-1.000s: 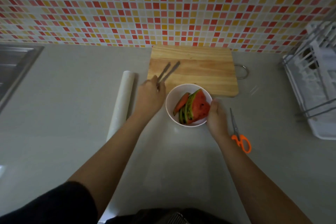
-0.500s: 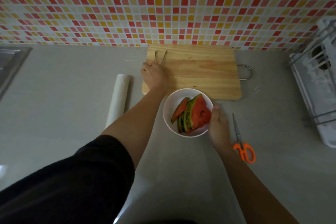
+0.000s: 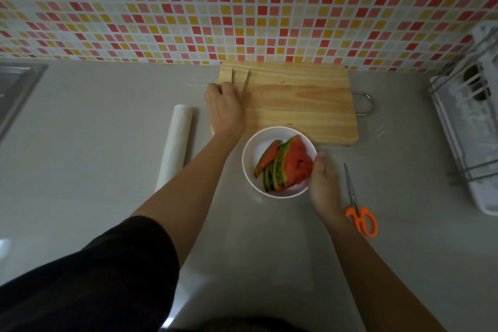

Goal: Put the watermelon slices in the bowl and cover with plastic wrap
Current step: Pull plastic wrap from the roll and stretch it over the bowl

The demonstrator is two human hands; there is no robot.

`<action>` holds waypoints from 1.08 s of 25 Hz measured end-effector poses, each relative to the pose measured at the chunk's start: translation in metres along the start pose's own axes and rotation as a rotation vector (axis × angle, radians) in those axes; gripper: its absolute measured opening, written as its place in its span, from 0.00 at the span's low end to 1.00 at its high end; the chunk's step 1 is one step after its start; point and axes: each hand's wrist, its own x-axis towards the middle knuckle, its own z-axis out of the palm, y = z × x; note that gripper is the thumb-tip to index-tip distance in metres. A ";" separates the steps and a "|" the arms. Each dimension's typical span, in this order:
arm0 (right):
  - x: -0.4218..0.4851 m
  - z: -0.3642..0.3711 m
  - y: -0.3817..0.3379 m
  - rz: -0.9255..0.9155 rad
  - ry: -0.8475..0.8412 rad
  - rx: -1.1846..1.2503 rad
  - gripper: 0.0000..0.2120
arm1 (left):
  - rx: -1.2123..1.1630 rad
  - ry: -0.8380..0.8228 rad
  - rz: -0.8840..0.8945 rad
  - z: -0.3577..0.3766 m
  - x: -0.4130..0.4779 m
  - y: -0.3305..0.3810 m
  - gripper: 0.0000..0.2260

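A white bowl (image 3: 249, 148) stands on the grey counter just in front of a wooden cutting board (image 3: 301, 105). Several watermelon slices (image 3: 293, 164) lean together inside it, rinds to the left. My right hand (image 3: 323, 186) grips the bowl's right rim, thumb on the edge. My left hand (image 3: 225, 108) lies on the board's left end over the handle of metal tongs (image 3: 245, 81), whose two tips point toward the wall. A white roll of plastic wrap (image 3: 175, 145) lies left of that hand, untouched.
Orange-handled scissors (image 3: 358, 207) lie right of my right hand. A white dish rack (image 3: 471, 121) fills the right edge. A steel sink (image 3: 16, 86) is at the far left. The tiled wall runs right behind the board.
My left hand carried the tongs from beside the bowl up onto the board's far left corner and laid them flat. The right hand stayed on the bowl.
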 end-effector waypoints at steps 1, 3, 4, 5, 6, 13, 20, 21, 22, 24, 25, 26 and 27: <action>0.000 0.000 0.000 -0.005 0.000 -0.003 0.27 | 0.018 -0.007 0.058 -0.006 -0.004 -0.002 0.10; 0.000 0.000 -0.001 -0.011 0.007 -0.007 0.28 | 0.132 -0.082 0.127 -0.016 -0.017 -0.012 0.19; 0.000 0.001 -0.002 -0.012 0.010 -0.012 0.28 | 0.157 -0.089 0.163 -0.021 -0.025 -0.017 0.23; 0.000 0.001 -0.002 -0.013 0.013 -0.019 0.28 | 0.125 -0.091 0.177 -0.028 -0.034 -0.020 0.25; 0.000 0.001 -0.003 -0.017 0.018 -0.025 0.28 | 0.082 -0.084 0.187 -0.034 -0.045 -0.023 0.25; 0.002 0.003 -0.003 -0.007 0.032 -0.050 0.29 | -0.229 -0.599 0.033 -0.050 -0.108 -0.042 0.22; -0.003 0.002 -0.011 0.023 0.022 -0.026 0.27 | -0.485 -1.017 0.019 -0.070 -0.108 -0.051 0.39; -0.006 0.002 -0.012 0.021 0.012 -0.018 0.27 | -0.477 -1.036 0.026 -0.072 -0.110 -0.052 0.41; -0.010 0.001 -0.011 0.012 0.007 -0.006 0.27 | -0.470 -1.043 0.033 -0.075 -0.112 -0.053 0.43; -0.021 -0.002 -0.009 -0.016 0.012 0.008 0.26 | -0.454 -1.034 0.050 -0.081 -0.119 -0.055 0.43; -0.026 -0.004 -0.007 -0.027 0.016 0.006 0.26 | -0.450 -1.028 0.054 -0.084 -0.123 -0.056 0.43; -0.031 -0.005 -0.005 -0.032 0.016 -0.003 0.26 | -0.448 -1.026 0.056 -0.086 -0.127 -0.058 0.42; -0.036 -0.006 -0.003 -0.036 0.015 -0.016 0.26 | -0.448 -1.030 0.055 -0.089 -0.131 -0.060 0.42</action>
